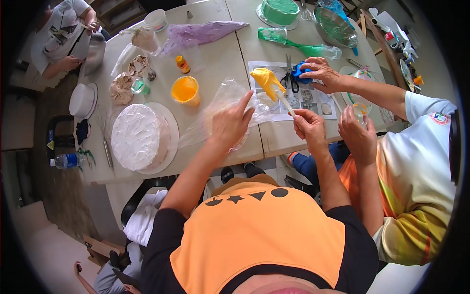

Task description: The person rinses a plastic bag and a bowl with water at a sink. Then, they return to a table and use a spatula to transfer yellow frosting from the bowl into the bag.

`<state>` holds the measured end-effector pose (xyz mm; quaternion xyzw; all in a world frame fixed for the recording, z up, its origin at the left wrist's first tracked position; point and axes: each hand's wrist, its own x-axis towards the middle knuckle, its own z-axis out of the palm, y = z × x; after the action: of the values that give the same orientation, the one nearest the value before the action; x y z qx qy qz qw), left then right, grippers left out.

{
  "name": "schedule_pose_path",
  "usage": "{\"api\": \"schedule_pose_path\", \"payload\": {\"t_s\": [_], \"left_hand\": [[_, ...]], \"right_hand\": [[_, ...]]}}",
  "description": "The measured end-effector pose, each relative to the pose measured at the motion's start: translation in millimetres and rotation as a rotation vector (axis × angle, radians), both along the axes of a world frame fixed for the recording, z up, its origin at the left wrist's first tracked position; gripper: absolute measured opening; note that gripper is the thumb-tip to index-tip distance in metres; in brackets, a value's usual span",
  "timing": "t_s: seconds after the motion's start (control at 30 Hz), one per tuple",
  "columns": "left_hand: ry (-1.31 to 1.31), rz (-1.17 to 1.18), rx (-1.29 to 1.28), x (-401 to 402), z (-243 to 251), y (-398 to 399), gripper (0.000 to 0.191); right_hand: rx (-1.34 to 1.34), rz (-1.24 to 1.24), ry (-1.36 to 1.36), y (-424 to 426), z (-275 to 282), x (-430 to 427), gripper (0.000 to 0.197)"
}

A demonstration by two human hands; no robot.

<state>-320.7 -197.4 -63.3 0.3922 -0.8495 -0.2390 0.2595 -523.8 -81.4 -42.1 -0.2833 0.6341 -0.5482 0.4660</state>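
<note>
My right hand [311, 128] grips the pale handle of a spatula [287, 104]. A thick lump of yellow frosting [268, 82] covers the spatula's raised end. My left hand [232, 119] is over a clear plastic bag [226, 97], index finger extended and thumb apart. Its other fingers are hidden, so I cannot tell whether they hold the plastic. Left of it is a plastic cup of yellow frosting [185, 91]. A white-frosted round cake [136, 136] sits on a round board [170, 126] further left. Beneath the spatula lies a printed picture sheet [319, 110].
At right, a co-worker's hand [325, 75] touches a blue object [302, 72] beside black-handled scissors [290, 79]. Their other hand [356, 125] is near my right hand. Beyond lie a purple piping bag [205, 33], a green cake [281, 13] and a steel bowl [336, 27].
</note>
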Motion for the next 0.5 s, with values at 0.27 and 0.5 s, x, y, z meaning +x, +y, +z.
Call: {"api": "schedule_pose_path", "payload": {"t_s": [0.27,0.5], "left_hand": [[-0.508,-0.013,0.063,-28,2,-45,0.017],[-0.023,-0.015,-0.006,7,16,-19,0.012]], "right_hand": [[-0.029,0.006,-0.034,7,7,-4,0.017],[0.011,-0.01,-0.004,16,0,-10,0.016]]}}
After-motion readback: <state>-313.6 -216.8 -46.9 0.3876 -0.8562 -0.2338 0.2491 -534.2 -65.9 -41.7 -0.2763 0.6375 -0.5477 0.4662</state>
